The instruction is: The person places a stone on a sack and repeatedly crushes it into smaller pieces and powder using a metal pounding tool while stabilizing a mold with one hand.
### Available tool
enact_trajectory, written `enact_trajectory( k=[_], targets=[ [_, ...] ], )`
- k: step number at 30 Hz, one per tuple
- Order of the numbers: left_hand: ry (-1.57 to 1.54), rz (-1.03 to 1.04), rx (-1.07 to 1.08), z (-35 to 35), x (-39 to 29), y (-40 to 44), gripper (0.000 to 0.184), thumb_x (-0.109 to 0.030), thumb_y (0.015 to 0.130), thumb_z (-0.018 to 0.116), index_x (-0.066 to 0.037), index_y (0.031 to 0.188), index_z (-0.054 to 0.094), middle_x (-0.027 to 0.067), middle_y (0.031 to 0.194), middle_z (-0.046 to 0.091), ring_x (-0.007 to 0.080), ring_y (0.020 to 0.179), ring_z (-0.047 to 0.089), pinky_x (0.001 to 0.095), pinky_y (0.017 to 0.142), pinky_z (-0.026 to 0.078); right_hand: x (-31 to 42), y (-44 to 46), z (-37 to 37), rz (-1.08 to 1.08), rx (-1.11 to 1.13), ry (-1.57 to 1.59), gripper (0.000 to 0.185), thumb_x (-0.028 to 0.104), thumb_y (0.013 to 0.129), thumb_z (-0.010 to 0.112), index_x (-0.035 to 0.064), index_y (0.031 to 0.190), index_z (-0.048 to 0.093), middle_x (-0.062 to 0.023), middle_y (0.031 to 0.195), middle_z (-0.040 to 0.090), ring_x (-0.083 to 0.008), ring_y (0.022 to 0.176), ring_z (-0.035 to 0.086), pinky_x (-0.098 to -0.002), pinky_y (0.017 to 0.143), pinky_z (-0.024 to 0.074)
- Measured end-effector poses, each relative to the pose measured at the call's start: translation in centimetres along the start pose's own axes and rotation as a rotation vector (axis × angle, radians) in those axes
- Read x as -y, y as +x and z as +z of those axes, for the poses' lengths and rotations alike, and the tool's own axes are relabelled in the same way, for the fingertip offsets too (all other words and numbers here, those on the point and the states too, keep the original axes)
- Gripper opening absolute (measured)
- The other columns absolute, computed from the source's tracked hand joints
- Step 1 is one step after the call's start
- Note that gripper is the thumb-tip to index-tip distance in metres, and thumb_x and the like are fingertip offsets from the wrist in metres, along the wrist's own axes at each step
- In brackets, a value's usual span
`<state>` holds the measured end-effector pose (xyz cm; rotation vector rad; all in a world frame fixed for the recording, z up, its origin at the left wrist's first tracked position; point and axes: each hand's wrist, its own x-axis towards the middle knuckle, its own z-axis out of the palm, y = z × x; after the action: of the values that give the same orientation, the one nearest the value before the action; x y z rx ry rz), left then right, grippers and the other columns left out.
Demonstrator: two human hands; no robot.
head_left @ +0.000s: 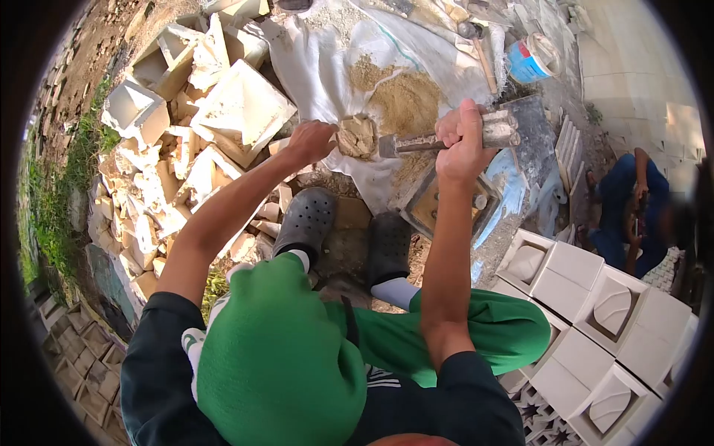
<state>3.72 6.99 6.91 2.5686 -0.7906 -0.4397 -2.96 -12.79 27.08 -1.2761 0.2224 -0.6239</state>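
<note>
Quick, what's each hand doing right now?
Left hand: beside a crumbly chunk; whether it grips cannot be told.
Right hand: closed, holding a dusty hand tool.

The lump (358, 139) and the tool (415, 143) took up most of the gap between the left hand (312, 141) and the right hand (462, 141). Rubble (242, 111) blocked the left, a bucket (528, 63) the far right. Above the sand (407, 100), the way was open.
</note>
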Motion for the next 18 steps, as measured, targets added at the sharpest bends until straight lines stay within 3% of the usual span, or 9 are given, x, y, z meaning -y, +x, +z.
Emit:
enact_trajectory(
  k=[1,4,7,12,17,18],
  targets=[
    [0.029,0.028,0.033,-0.8,0.7,-0.5,0.034,-0.026,0.080,0.064,-0.009,0.109,0.063,0.0121,0.092,0.068,0.0314,0.094,0.062,0.0433,0.087,0.045,1.6,-0.1,0.8,-0.055,0.014,0.094,0.023,0.006,0.086,0.058,0.0063,0.066,0.046,0.0018,0.053,0.039,-0.0066,0.045,0.033,-0.0244,0.042,0.0249],
    [0.051,0.015,0.070,-3.1,1.3,-1.7,0.034,-0.027,0.081,0.064,-0.009,0.109,0.063,0.0130,0.096,0.067,0.0303,0.098,0.060,0.0427,0.091,0.043,6.6,-0.2,2.2,-0.067,0.153,0.011,0.030,0.009,0.087,0.053,0.0108,0.062,0.037,0.0016,0.050,0.034,-0.0102,0.044,0.029,-0.0287,0.045,0.0278],
    [0.046,-0.025,0.106,-4.6,1.8,-2.1,0.036,-0.029,0.082,0.064,-0.008,0.111,0.062,0.0136,0.103,0.065,0.0312,0.101,0.059,0.0420,0.091,0.044,6.7,0.1,2.1,-0.014,0.179,0.058,0.029,0.009,0.086,0.053,0.0102,0.062,0.037,0.0013,0.050,0.036,-0.0099,0.044,0.028,-0.0281,0.046,0.0274],
    [-0.015,0.029,0.114,-6.5,0.0,-2.1,0.037,-0.033,0.084,0.063,-0.008,0.111,0.062,0.0134,0.105,0.066,0.0309,0.099,0.061,0.0411,0.088,0.046,-6.8,-0.3,0.4,0.078,0.020,-0.048,0.024,0.004,0.083,0.054,0.0089,0.064,0.041,0.0025,0.052,0.037,-0.0084,0.043,0.032,-0.0273,0.041,0.0251],
    [-0.077,0.208,0.087,-10.4,-2.8,-1.0,0.039,-0.033,0.084,0.064,-0.006,0.113,0.061,0.0140,0.104,0.067,0.0310,0.097,0.064,0.0394,0.084,0.050,-5.7,0.1,0.6,0.066,0.112,-0.034,0.027,0.003,0.083,0.055,0.0089,0.061,0.040,0.0023,0.052,0.038,-0.0075,0.042,0.032,-0.0270,0.040,0.0243],
    [-0.068,0.210,0.082,-11.8,-3.6,-0.9,0.039,-0.033,0.084,0.064,-0.006,0.113,0.061,0.0140,0.104,0.067,0.0310,0.097,0.064,0.0394,0.084,0.050,-4.6,0.2,0.9,0.064,0.130,0.005,0.021,0.006,0.082,0.059,0.0079,0.065,0.048,0.0032,0.054,0.043,-0.0059,0.043,0.037,-0.0252,0.041,0.0274]
  ],
)
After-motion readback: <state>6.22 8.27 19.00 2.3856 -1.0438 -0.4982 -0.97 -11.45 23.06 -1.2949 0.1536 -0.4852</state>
